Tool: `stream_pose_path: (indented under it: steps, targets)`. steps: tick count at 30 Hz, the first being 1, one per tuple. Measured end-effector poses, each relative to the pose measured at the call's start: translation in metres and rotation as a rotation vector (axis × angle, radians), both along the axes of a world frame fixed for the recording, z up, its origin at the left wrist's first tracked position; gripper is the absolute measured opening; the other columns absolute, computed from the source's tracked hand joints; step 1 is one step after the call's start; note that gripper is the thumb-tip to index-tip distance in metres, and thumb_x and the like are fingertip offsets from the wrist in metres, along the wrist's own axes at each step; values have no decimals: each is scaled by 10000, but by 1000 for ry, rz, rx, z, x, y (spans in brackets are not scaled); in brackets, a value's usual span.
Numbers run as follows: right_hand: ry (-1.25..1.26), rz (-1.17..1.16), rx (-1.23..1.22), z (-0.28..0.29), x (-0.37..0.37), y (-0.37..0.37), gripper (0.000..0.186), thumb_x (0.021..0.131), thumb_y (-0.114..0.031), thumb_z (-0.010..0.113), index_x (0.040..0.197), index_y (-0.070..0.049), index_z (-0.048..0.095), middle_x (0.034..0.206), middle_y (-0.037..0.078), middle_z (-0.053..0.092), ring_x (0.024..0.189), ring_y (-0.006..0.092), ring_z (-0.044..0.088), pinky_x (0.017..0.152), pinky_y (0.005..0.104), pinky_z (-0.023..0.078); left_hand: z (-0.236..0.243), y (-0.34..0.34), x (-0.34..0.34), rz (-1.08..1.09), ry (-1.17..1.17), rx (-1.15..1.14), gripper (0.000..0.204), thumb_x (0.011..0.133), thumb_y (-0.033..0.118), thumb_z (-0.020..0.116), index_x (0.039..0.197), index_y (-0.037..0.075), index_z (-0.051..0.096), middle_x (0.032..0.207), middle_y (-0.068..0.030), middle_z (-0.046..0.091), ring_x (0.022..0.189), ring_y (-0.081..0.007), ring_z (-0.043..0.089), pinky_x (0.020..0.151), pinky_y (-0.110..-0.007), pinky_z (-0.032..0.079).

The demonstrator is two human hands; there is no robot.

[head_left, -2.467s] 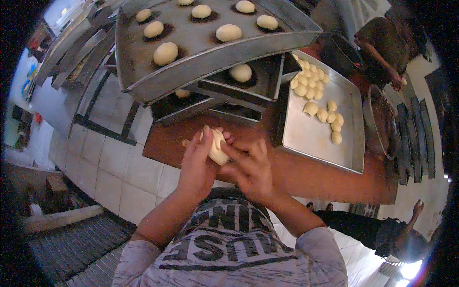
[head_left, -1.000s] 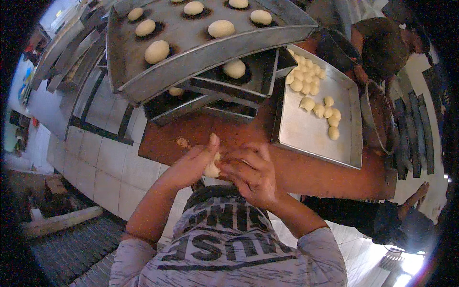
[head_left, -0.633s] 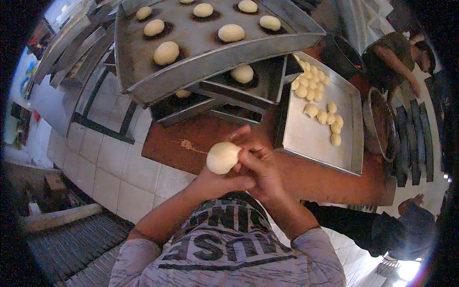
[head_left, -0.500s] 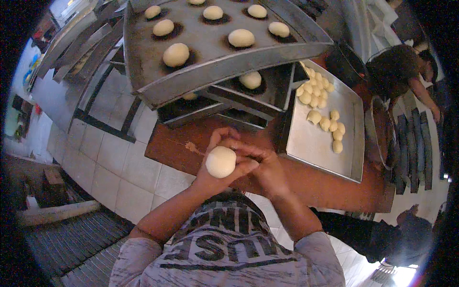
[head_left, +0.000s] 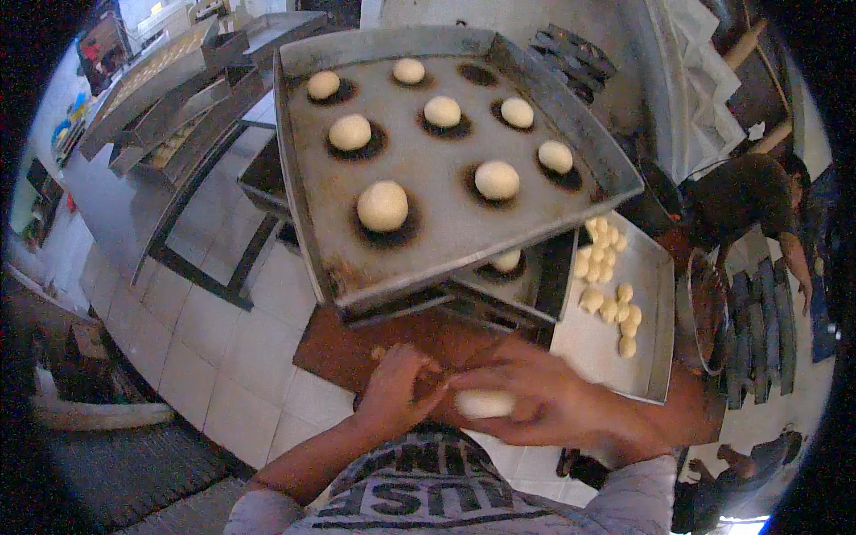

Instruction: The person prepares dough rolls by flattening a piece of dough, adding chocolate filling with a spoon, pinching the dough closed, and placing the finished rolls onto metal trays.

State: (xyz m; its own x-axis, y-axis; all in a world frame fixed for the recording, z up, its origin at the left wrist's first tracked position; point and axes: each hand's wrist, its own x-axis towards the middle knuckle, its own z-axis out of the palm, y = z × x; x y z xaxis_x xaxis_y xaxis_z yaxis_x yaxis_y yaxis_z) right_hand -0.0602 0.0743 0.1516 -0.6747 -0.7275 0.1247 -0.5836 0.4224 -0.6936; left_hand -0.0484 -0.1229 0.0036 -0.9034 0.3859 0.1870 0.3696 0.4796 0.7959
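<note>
A smooth pale dough ball (head_left: 484, 403) is in my right hand (head_left: 546, 392), low in front of my shirt, and blurred by motion. The fingers of that hand curve over and around it. Beside it, my left hand (head_left: 401, 383) has its fingers curled in, close to the right fingertips; whether it holds anything is hidden. Beyond both hands, a large dark metal tray (head_left: 357, 272) carries several spaced round dough balls (head_left: 383, 206), each over a dark oily patch. One such patch at the far side has no ball on it.
Under the upper tray are more trays (head_left: 544, 290), one with a dough ball showing. A shiny pan (head_left: 646, 374) with several small dough pieces (head_left: 609, 259) stands to the right on the brown table (head_left: 330, 352). Another person (head_left: 749, 201) bends at the far right.
The dough ball has gone from my left hand to my right and moved down and right. My view has tilted up, showing more of the upper tray.
</note>
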Motion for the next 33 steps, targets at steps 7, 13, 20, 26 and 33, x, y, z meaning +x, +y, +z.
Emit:
stream_pose_path:
  steps: [7, 13, 20, 26, 33]
  targets:
    - [249, -428, -162, 72, -209, 14, 432, 737, -213, 655, 1119, -41, 548, 1040, 122, 536, 982, 233, 542, 810, 355, 457, -96, -44, -17, 130, 18, -394, 305, 758, 331, 625, 883, 59, 564, 875, -178, 541, 824, -377, 511, 737, -468, 421]
    - [659, -772, 17, 37, -372, 30, 480, 811, -233, 589, 1224, -38, 442, 1149, 155, 522, 1077, 264, 500, 909, 339, 399, -100, -50, -15, 92, -249, -165, 388, 785, 333, 580, 1041, 43, 560, 1026, -207, 550, 918, -350, 544, 774, -421, 457]
    - [471, -875, 573, -6, -397, 12, 681, 880, -500, 354, 1397, -101, 162, 1457, 88, 170, 1335, 271, 180, 1002, 605, 183, -87, -54, -32, 117, -135, -90, 515, 708, 302, 626, 1124, 21, 511, 1060, -188, 563, 964, -342, 547, 856, -405, 434]
    - [479, -804, 748, 2, -391, 16, 617, 895, -439, 354, 1390, -106, 196, 1452, 95, 194, 1302, 269, 271, 984, 593, 215, -116, -56, -28, -64, 98, -368, 471, 787, 293, 546, 1163, 19, 473, 1058, -206, 558, 907, -328, 569, 823, -393, 457]
    - [972, -472, -293, 87, -228, -16, 351, 840, -266, 505, 1115, -56, 565, 956, 179, 621, 826, 267, 623, 777, 406, 473, -121, -58, -20, -172, 125, -333, 449, 870, 303, 489, 1253, 88, 395, 1063, -242, 558, 823, -328, 614, 753, -424, 496]
